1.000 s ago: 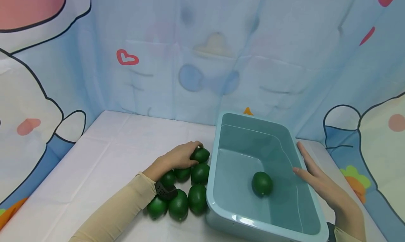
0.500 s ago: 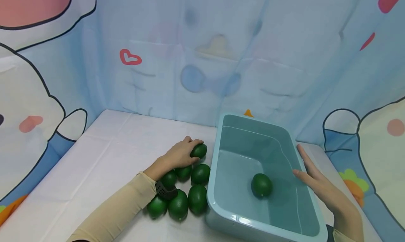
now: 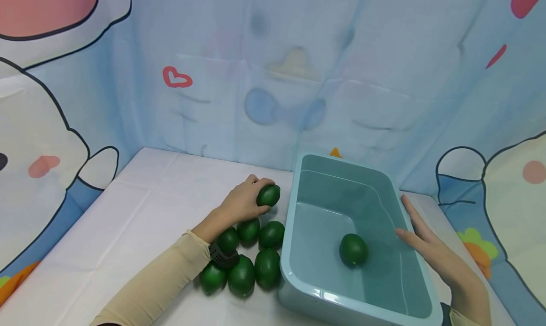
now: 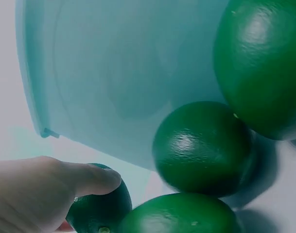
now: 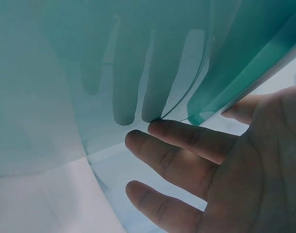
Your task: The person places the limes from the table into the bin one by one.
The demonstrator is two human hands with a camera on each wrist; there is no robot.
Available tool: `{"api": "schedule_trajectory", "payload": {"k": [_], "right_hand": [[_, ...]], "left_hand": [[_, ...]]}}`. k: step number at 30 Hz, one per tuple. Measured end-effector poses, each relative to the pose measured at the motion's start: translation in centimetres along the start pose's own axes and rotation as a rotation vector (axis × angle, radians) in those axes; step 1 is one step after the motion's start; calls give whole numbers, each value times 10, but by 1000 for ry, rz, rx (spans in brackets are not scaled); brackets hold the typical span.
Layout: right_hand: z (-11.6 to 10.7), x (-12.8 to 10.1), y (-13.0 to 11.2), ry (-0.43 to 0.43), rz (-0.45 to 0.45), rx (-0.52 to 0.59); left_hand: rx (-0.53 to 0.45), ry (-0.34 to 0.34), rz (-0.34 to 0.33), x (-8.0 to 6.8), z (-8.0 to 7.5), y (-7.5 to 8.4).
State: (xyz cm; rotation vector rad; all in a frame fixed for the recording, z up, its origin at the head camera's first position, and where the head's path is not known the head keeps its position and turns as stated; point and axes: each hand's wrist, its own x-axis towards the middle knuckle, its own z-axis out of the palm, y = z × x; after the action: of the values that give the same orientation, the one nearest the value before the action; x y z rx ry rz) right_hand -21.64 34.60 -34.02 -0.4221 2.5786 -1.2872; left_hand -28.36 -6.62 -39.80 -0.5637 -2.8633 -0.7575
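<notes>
In the head view my left hand point(image 3: 243, 203) grips a glossy dark green avocado point(image 3: 268, 195) between thumb and fingers, just above the other avocados. The left wrist view shows the thumb point(image 4: 96, 180) lying across the held avocado point(image 4: 100, 211), its stem end facing down. Several more avocados point(image 3: 267, 269) lie grouped under the wrist, against the left side of a blue-green plastic tub point(image 3: 286, 221). One avocado point(image 3: 353, 249) sits on the tub's floor. My right hand point(image 3: 435, 250) rests at the tub's right side, thumb at the rim, straight fingers point(image 5: 172, 160) along the outer wall.
A white cloth point(image 3: 128, 221) covers the table. Behind it hangs a light blue printed curtain point(image 3: 204, 32), close to the tub's far end. The tub's raised rim stands between the grouped avocados and its inside.
My left hand has lifted the avocado upward and slightly away from the group, which stays in place. The right hand and the tub have hardly moved.
</notes>
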Motion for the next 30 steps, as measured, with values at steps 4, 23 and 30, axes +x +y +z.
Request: {"api": "schedule_trajectory", "payload": {"k": [4, 23, 30], "right_hand": [[0, 0, 0, -3, -3, -6], [0, 1, -2, 0, -5, -12], [0, 0, -3, -2, -10, -11]], "left_hand": [[-4, 25, -5, -2, -6, 1], [-106, 140, 29, -9, -29, 11], [-132, 180, 48, -12, -38, 14]]}}
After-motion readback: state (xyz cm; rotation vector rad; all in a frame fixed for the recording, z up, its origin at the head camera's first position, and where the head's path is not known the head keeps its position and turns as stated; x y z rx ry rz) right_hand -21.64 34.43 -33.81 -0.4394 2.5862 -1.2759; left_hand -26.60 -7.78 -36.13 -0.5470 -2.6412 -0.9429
